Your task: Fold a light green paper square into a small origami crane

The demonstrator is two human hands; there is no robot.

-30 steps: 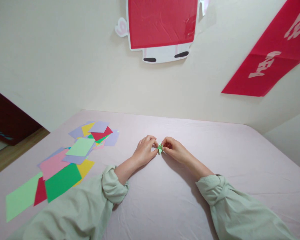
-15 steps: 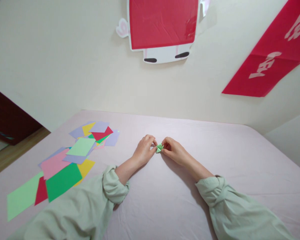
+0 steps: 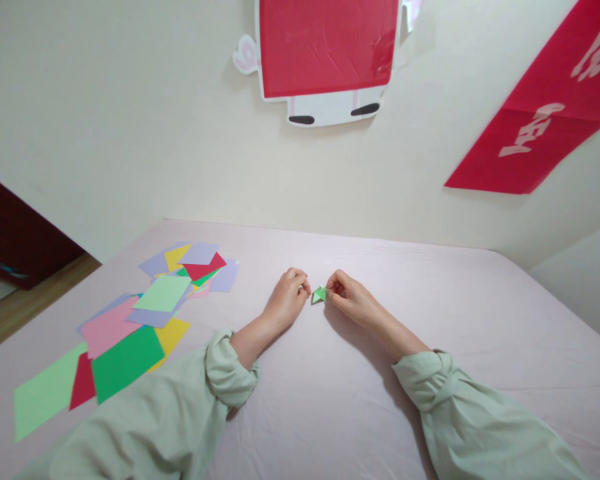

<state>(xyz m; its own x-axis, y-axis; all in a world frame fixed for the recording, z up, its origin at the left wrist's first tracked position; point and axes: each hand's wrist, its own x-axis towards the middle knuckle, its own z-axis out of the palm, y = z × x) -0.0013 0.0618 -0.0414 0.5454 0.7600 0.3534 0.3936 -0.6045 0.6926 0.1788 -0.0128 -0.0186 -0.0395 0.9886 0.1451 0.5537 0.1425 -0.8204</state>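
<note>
Pale cream walls stand behind a bed [image 3: 330,413] covered with a pale pink sheet, a little wrinkled. On the wall hangs a red poster with a white border [image 3: 327,47], and to the right a red banner with white characters [image 3: 535,127] runs slanted. At the far left a dark red panel [image 3: 15,243] and a strip of wooden floor [image 3: 25,307] are visible.

Near the middle of the bed the person's two hands meet, both arms in light green sleeves rolled at the cuff. The right hand [image 3: 349,300] pinches a small folded green paper [image 3: 320,294] between the thumb and the fingertips, and holds it at its right end. The paper is very small (its exact shape is hard to read), with a pointed end toward the left. It sits just above the sheet, or touches it; this cannot be told.

The left hand [image 3: 286,303] lies with its heel on the sheet and its fingers curled in, the thumb against the forefinger. Its fingertips are just beside the left point of the paper. Whether they grip this point or only come close cannot be told from this view.

Well apart, on the left side of the bed, loose coloured paper sheets [image 3: 145,313] lie spread and partly overlapping: light green, dark green, red, yellow, pink and lilac. The nearest sheet, a light green one [image 3: 43,397], lies close to the left sleeve [image 3: 180,407].
</note>
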